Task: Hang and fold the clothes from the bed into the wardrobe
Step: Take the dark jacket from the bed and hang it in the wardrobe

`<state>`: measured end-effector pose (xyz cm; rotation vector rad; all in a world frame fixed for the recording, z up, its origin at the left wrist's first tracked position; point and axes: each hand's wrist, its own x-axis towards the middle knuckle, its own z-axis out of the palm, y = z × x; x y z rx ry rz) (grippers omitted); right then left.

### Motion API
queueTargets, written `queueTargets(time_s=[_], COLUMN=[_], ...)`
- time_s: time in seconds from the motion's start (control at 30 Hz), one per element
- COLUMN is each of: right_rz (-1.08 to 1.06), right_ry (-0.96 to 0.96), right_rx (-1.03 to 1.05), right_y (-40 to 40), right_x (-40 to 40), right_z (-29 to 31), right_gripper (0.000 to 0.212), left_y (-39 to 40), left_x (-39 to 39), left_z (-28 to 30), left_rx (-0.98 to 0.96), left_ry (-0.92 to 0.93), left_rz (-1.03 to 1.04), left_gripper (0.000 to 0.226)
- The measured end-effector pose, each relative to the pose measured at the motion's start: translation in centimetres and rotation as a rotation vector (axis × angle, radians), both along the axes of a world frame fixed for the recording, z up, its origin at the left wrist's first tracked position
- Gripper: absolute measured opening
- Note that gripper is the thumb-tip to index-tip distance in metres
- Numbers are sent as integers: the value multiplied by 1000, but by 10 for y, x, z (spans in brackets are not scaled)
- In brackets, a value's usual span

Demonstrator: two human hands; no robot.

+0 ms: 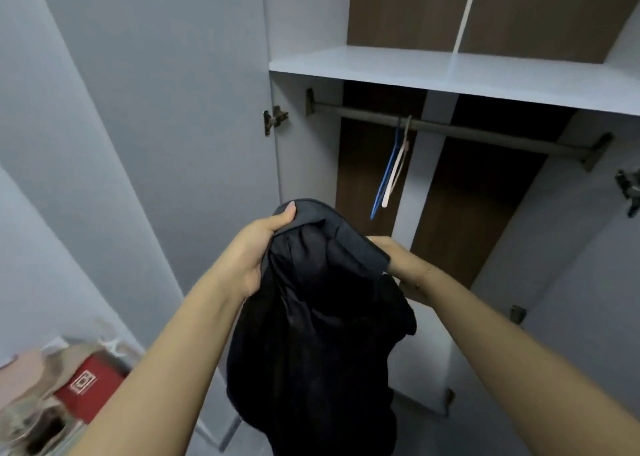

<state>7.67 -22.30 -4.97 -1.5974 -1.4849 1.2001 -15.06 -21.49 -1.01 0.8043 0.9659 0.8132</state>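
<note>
A bedroom at home: open wardrobe [450, 74] with white shelf [398, 66], hanging rail [485, 135] (two hangers [391, 175] on it), red box [88, 384] nearby.

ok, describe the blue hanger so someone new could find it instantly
Look inside the open wardrobe, under the white shelf, at the dark rail running across. Two empty hangers hang together near its middle. The blue hanger is the left one, reaching lower than the white hanger beside it.

Dim, soft light; wide-angle edge warping.
</note>
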Motion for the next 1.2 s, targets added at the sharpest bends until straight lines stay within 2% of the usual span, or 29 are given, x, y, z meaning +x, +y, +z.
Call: queueTargets(time_s=[0.1,0.23,0.3,0.37,0.5,0.63,0.77,0.83,0.97,1.07,1.2], right_rz=[-231,-450,-509,-558,-610,-627,-647,-750,-721,-660,-636], right_ry=[23,91,78,75,133,205,405,355,219,93,-42], right_rx=[-14,25,41,59,125,88,9,57,205,349,482], right_y=[35,73,96,126,196,267,324,341,333,297,231], right_x=[12,49,69,90,122,143,159,167,174,171,152], right_z=[10,14,14,11,-3,-17,-23,-22,-17,-20,-34], right_gripper=[31,26,26,25,16,44,31,26,31,31,46], left_y=[46,95,117,141,188,233,260,267,273,276,279], left_x=[16,35,47,58,76,96,110,110,104,99,90], left_z=[4,1,-5,-8,-15,-18,-19,-22,-27,-32,-44], left_rx=[-29,69,99,129,133,74,71,103,190,236,239], left_ry=[29,95,178,241,213,222,242,248,265,265,239], left_rz=[-75,-203,-179,-148,-4,144,174,159,115,80,86], left_gripper=[39,27,20,26,37,39,29,20,17,19,16])
